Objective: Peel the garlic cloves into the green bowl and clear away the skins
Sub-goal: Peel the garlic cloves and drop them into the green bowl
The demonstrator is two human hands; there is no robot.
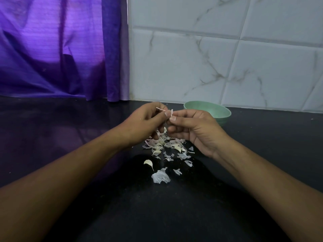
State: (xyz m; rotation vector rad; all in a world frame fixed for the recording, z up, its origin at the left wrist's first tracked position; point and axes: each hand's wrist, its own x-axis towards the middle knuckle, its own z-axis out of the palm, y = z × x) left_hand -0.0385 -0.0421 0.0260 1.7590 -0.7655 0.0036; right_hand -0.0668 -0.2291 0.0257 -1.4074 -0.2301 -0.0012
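Garlic clove (171, 113) upright, long axis vertical; I see the right hand (194, 128) pinching it; left hand (145, 123) pinches a skin strip (160, 109) slanting left. Green bowl (212, 110) just behind.

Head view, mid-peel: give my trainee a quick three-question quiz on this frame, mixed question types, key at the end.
1. True or false: the green bowl stands behind and right of the skins pile.
2. Where is the lone clove? A in the bowl; B on the counter, nearer the person than the pile; C on a plate.
3. Fill in: the left hand and right hand pinch a garlic piece ___ the counter.
Key: 1 true; 2 B; 3 above.
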